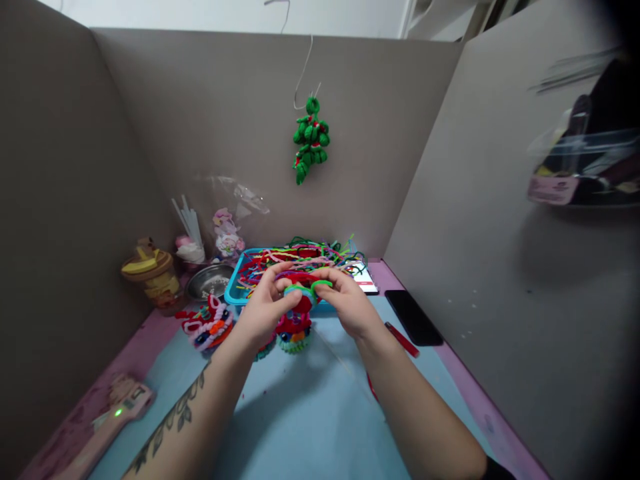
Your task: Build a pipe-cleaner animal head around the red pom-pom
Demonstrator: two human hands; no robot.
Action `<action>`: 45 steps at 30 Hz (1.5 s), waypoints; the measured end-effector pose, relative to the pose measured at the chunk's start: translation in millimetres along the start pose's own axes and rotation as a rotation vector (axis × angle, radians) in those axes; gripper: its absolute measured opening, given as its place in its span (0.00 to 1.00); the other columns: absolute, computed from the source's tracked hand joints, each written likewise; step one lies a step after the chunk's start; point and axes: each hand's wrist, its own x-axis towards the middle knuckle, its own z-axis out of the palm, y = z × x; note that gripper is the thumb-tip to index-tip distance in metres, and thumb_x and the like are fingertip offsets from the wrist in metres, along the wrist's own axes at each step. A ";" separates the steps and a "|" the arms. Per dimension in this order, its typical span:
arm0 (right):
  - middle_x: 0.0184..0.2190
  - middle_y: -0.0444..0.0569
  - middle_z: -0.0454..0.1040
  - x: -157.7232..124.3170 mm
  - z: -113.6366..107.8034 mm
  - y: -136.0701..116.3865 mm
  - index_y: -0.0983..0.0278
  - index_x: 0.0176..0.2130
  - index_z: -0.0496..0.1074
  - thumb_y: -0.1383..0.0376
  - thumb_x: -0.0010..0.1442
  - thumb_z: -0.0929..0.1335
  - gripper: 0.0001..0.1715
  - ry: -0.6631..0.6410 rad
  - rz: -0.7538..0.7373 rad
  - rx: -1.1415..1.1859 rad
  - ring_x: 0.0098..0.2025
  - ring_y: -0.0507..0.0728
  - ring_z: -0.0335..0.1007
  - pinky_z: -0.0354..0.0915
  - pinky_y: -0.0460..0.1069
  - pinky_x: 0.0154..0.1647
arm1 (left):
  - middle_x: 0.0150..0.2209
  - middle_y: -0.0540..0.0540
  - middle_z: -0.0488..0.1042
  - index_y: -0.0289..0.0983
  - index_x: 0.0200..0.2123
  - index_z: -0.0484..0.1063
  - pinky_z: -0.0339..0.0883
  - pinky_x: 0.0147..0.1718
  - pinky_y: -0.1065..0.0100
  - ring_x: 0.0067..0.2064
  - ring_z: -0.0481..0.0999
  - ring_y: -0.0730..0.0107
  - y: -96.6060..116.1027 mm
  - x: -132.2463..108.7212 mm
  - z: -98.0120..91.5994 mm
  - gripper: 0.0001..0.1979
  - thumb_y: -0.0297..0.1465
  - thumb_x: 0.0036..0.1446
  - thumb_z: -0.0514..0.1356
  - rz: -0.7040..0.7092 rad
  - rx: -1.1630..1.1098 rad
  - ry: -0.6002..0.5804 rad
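Above the light blue mat (310, 407), I hold a small fuzzy pipe-cleaner piece (304, 303) in red, blue and bright green between both hands. My left hand (267, 303) is closed, with its thumb pressed on the blue and red part. My right hand (347, 301) pinches the bright green end on the other side. Part of the piece is hidden by my fingers. Just below it stands a finished-looking colourful pipe-cleaner figure (294, 333), partly covered. Left of my left wrist sits another figure (207, 327) in red, pink and white.
Behind my hands, a blue tray (233, 288) holds many coloured pipe cleaners (300, 253). A metal bowl (210, 283) stands left of it. A pink glue gun (125, 403) lies front left; a black phone (414, 317) and red tool (403, 340) lie right. Green ornament (311, 140) hangs behind.
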 end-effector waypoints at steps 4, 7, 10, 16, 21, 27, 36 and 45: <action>0.28 0.43 0.73 -0.5 3.5 0.7 0.63 0.32 0.72 0.55 0.48 0.73 0.16 -0.019 0.035 0.063 0.31 0.52 0.65 0.61 0.48 0.35 | 0.32 0.53 0.70 0.39 0.54 0.60 0.61 0.31 0.74 0.30 0.70 0.77 2.2 -0.9 4.0 0.30 0.32 0.49 0.67 0.027 0.001 0.036; 0.30 0.44 0.74 -1.2 5.3 -0.7 0.64 0.32 0.73 0.54 0.45 0.75 0.18 -0.041 0.053 0.123 0.32 0.53 0.65 0.60 0.48 0.36 | 0.32 0.53 0.70 0.39 0.54 0.60 0.61 0.31 0.74 0.30 0.70 0.77 5.1 -2.8 7.7 0.30 0.31 0.49 0.67 0.046 0.046 0.038; 0.29 0.45 0.73 -1.4 5.8 -1.4 0.64 0.32 0.74 0.54 0.44 0.75 0.19 -0.074 0.086 0.195 0.32 0.53 0.64 0.59 0.49 0.38 | 0.31 0.53 0.69 0.39 0.55 0.59 0.62 0.31 0.73 0.31 0.70 0.76 7.4 -5.3 11.7 0.30 0.30 0.50 0.66 0.071 0.098 0.037; 0.32 0.45 0.69 -2.0 5.8 0.3 0.64 0.26 0.73 0.58 0.45 0.74 0.12 -0.002 0.014 0.102 0.36 0.54 0.62 0.57 0.50 0.41 | 0.30 0.53 0.68 0.38 0.54 0.58 0.63 0.33 0.72 0.32 0.70 0.75 5.1 -7.0 16.7 0.29 0.27 0.50 0.64 0.112 0.172 0.056; 0.33 0.45 0.67 -1.3 3.6 -0.7 0.64 0.21 0.70 0.58 0.44 0.74 0.14 0.056 -0.029 0.033 0.36 0.54 0.61 0.57 0.49 0.39 | 0.29 0.55 0.67 0.38 0.54 0.58 0.63 0.30 0.74 0.30 0.69 0.77 6.1 -6.4 17.1 0.30 0.28 0.49 0.65 0.078 0.146 0.064; 0.31 0.45 0.73 0.5 5.7 0.7 0.63 0.32 0.73 0.56 0.46 0.74 0.16 -0.033 0.064 0.189 0.35 0.54 0.65 0.59 0.50 0.40 | 0.31 0.54 0.69 0.39 0.53 0.60 0.64 0.31 0.74 0.31 0.71 0.77 4.5 -2.8 10.3 0.31 0.29 0.47 0.68 0.075 0.075 0.119; 0.37 0.46 0.73 -0.2 -0.1 -5.9 0.60 0.39 0.71 0.61 0.49 0.73 0.16 0.013 -0.041 0.149 0.39 0.54 0.67 0.63 0.49 0.40 | 0.32 0.52 0.72 0.37 0.54 0.59 0.62 0.27 0.74 0.27 0.71 0.77 6.5 -0.1 9.4 0.35 0.32 0.44 0.70 -0.070 -0.145 0.107; 0.25 0.42 0.72 -1.0 -8.9 -4.2 0.63 0.32 0.70 0.59 0.43 0.76 0.18 -0.149 0.156 0.149 0.26 0.51 0.67 0.62 0.47 0.31 | 0.40 0.47 0.71 0.38 0.58 0.53 0.66 0.34 0.70 0.33 0.71 0.74 6.7 2.1 -0.4 0.37 0.31 0.47 0.67 0.093 0.127 0.119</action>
